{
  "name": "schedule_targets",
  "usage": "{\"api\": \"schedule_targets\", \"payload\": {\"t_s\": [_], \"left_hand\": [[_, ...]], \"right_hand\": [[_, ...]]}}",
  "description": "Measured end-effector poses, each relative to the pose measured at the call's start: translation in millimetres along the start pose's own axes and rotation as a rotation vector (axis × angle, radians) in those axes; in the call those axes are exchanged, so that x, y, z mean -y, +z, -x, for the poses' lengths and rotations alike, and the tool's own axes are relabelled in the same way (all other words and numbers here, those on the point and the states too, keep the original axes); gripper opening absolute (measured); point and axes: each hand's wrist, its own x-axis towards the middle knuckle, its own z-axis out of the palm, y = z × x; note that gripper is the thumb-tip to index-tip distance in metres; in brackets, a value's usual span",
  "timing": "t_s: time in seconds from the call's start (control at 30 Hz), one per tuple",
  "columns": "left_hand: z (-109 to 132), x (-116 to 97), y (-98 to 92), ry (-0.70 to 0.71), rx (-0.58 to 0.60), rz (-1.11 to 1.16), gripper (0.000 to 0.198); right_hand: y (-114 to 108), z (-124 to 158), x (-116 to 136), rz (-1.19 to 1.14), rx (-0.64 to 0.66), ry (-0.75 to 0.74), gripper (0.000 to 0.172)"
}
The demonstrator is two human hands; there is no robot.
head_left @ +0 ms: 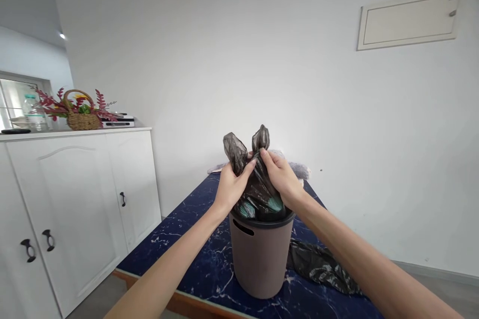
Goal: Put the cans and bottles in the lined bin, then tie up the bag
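Observation:
A black, see-through garbage bag bulges up out of a brown-grey trash can with a dark rim. Greenish contents show through the plastic. My left hand is closed on the bag's gathered neck, one handle loop sticking up above it. Close beside it, my right hand pinches the plastic below the other upright loop. The two hands almost meet at the twisted part, and the fingers behind the bag are partly hidden.
The can stands on a table with a blue marbled top. Another black plastic bag lies flat at its right. Grey fluffy items lie at the far end by the wall. A white cabinet with a flower basket stands left.

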Motion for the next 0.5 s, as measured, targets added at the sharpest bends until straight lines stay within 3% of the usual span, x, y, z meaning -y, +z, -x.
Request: {"api": "schedule_targets", "payload": {"t_s": [0.1, 0.2, 0.37, 0.43, 0.5], "left_hand": [[3, -3, -7.1, -0.045, -0.021, 0.039, 0.033], [3, -4, -15.6, -0.169, -0.090, 0.117, 0.043], [-2, -7, -22.7, -0.253, -0.011, 0.476, 0.045], [-8, -9, -24.4, -0.221, -0.006, 0.377, 0.041], [-16, -11, -26.5, -0.130, -0.003, 0.102, 0.030]], "right_hand": [[-5, -3, 1, -0.197, -0.081, 0.058, 0.038], [-10, -9, 1, -0.357, -0.075, 0.146, 0.036], [-17, -15, 1, -0.333, -0.012, 0.175, 0.039], [-18, -13, 3, -0.270, 0.030, 0.185, 0.040], [-16, -9, 6, -0.171, 0.093, 0.187, 0.040]]}}
